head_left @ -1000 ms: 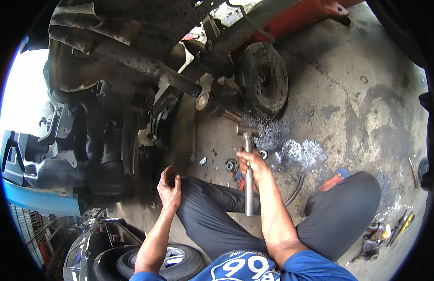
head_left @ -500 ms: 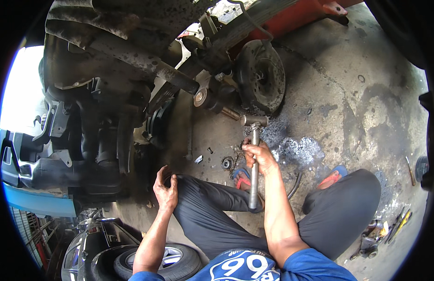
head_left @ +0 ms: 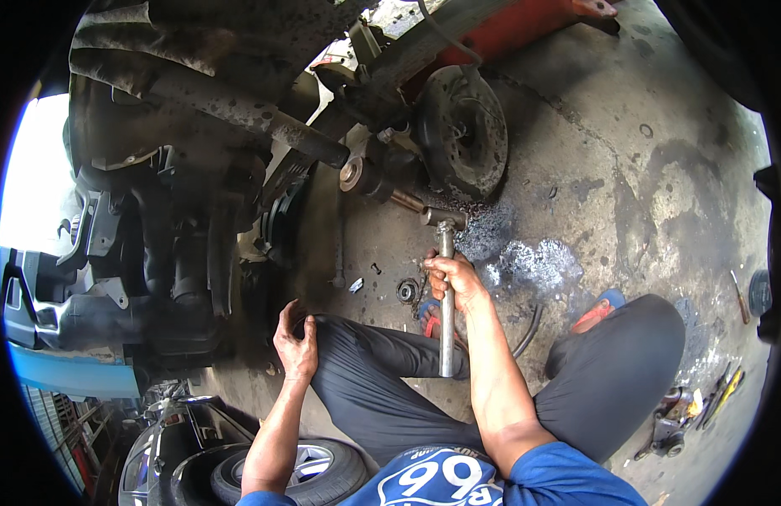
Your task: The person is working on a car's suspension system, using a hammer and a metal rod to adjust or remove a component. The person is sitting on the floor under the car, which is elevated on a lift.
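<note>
My right hand (head_left: pixel 454 280) is wrapped round the metal handle of a hammer (head_left: pixel 447 337), which I hold with its head up. The hammer head is at the end of a bare metal rod (head_left: pixel 409 201); whether they touch I cannot tell. That rod sticks out of a dark cylindrical part with a round metal bushing (head_left: pixel 352 173) at its other end. Close by is the tip of a thick grey tube (head_left: pixel 310 142) under the vehicle. My left hand (head_left: pixel 296 344) rests at my left knee, its fingers apart and holding nothing.
A worn round drum-like part (head_left: pixel 463 133) stands beyond the hammer. On the stained floor lie a small ring-shaped part (head_left: pixel 407 291), a black hose (head_left: pixel 529 331), a screwdriver (head_left: pixel 739 297) and yellow-handled pliers (head_left: pixel 729 386). A car wheel (head_left: pixel 327 468) is behind my left arm.
My right hand and the hammer have shifted slightly left, partly because the whole view has shifted. The hammer head stays by the rod's end. My left hand keeps its place at the knee.
</note>
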Motion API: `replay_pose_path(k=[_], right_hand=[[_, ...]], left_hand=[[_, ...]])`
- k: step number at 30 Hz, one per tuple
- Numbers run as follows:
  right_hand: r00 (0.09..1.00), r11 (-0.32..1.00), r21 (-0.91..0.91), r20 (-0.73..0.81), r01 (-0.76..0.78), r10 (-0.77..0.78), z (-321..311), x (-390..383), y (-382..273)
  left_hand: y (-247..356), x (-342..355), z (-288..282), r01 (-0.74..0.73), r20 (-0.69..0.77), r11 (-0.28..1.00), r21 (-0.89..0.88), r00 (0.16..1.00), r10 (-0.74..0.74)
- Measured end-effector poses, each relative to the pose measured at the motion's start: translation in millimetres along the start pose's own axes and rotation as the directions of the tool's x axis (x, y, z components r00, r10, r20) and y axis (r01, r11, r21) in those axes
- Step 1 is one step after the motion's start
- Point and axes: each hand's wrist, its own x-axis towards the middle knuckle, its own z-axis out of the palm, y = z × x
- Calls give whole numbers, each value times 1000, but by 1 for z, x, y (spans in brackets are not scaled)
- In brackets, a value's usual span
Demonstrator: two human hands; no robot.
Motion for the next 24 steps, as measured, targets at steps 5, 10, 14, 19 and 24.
replay_pose_path(k=[5,10,14,19,24], right_hand=[[898,779,612,-408,137,162,-12,8,14],[966,980,199,253,6,-58,19,8,5],[997,997,-63,-55,41,-45,13,-1,-3],[873,816,556,-466,162,144,-15,7,18],[997,943,332,77,-28,3,22,3,-4]], left_hand=[[2,0,2,-17,-14,1000,10,1000,17],[6,-5,0,-7,-55,999,42,998,9],[2,-2,1,-38,-36,999,36,999,40],[2,-2,1,-52,-50,999,11,997,53],[4,-3,0,-29,-55,998,64,998,33]])
